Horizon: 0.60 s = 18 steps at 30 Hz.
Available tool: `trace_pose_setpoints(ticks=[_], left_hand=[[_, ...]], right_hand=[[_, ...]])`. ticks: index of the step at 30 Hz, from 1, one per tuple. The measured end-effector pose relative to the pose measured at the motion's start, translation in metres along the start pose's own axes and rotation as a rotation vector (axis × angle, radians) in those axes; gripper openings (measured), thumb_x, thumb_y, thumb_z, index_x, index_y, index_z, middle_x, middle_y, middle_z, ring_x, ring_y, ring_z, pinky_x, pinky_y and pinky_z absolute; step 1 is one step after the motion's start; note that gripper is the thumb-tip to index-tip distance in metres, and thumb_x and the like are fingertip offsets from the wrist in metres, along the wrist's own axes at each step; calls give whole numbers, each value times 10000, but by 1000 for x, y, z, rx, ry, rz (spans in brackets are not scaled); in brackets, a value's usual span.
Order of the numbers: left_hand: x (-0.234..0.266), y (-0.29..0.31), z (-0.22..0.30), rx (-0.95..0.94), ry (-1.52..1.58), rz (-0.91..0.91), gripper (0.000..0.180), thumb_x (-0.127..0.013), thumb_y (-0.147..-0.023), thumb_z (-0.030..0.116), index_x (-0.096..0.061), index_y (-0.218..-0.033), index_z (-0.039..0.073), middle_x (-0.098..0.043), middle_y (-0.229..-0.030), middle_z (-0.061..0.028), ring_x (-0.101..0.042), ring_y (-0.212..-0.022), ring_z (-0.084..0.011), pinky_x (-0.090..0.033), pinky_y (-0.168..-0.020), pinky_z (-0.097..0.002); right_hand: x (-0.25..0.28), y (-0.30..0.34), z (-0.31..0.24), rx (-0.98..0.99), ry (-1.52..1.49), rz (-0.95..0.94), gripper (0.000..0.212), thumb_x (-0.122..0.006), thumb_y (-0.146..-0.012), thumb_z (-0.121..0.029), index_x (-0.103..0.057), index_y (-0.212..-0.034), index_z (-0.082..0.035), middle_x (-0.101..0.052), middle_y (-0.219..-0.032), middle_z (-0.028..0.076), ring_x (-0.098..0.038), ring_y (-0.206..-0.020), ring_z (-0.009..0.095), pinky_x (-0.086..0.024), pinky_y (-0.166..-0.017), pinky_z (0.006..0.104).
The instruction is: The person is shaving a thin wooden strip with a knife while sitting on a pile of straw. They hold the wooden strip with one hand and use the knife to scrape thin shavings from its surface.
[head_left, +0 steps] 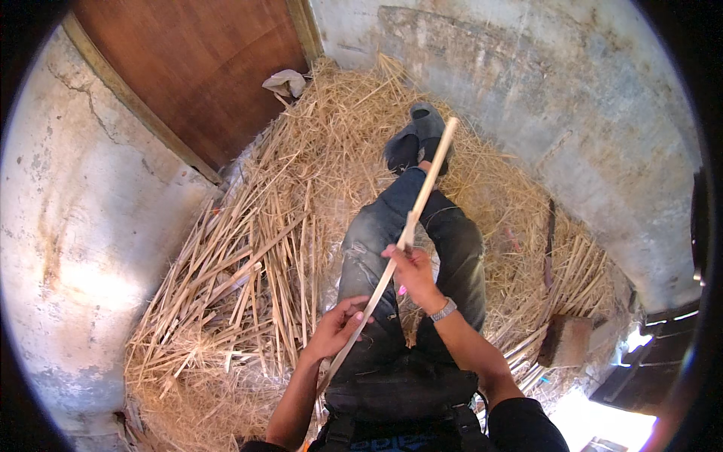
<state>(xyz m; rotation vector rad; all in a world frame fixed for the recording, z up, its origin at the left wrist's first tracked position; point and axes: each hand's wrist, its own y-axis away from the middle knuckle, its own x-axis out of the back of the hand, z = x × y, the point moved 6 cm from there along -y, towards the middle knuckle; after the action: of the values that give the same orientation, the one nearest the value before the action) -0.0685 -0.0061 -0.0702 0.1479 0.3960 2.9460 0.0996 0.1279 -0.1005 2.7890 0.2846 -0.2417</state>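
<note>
A long, pale bamboo strip (432,179) slants across my lap, from beside my left forearm up past my shoes. My left hand (337,329) pinches its narrow lower stretch between thumb and fingers, above my thigh. Farther up, my right hand (414,277), with a watch on the wrist, is closed round the strip between my knees. Just beyond those fingers the strip widens at a step, where a second piece seems to lie against it. Whether the right hand also grips a tool is hidden. My legs in dark, dusty trousers (369,239) stretch ahead, with the feet crossed.
Many split strips (263,256) lie heaped on my left, with fine shavings (339,113) all around. More strips lie at right, near a brick (566,340) and a dark thin stick (549,245). Worn walls (542,98) and a brown door (196,68) enclose the space.
</note>
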Motion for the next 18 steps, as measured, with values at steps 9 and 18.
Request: trace_pose_setpoints(ticks=[9,18], left_hand=[[9,-29,-25,-150,-261,194,249,-579,-1051,225,-639,-1146,3,-691,-731,-65,-623,-580,-141,-495,-559,-331],[17,-26,-24,72,-535,377,255,-647,-990,274,-612,-945,25,-721,-776,-188,-707,-714,-398,-534,-649,-483]], right_hand=[[-9,13,31,-120,-247,-110,528,-437,-1076,-507,-658,-1035,-29,-376,-700,-60,-315,-549,44,-284,-482,218],[-7,32,25,356,771,-182,465,-480,-1065,-417,-564,-832,-24,-615,-675,225,-641,-675,428,-480,-614,518]])
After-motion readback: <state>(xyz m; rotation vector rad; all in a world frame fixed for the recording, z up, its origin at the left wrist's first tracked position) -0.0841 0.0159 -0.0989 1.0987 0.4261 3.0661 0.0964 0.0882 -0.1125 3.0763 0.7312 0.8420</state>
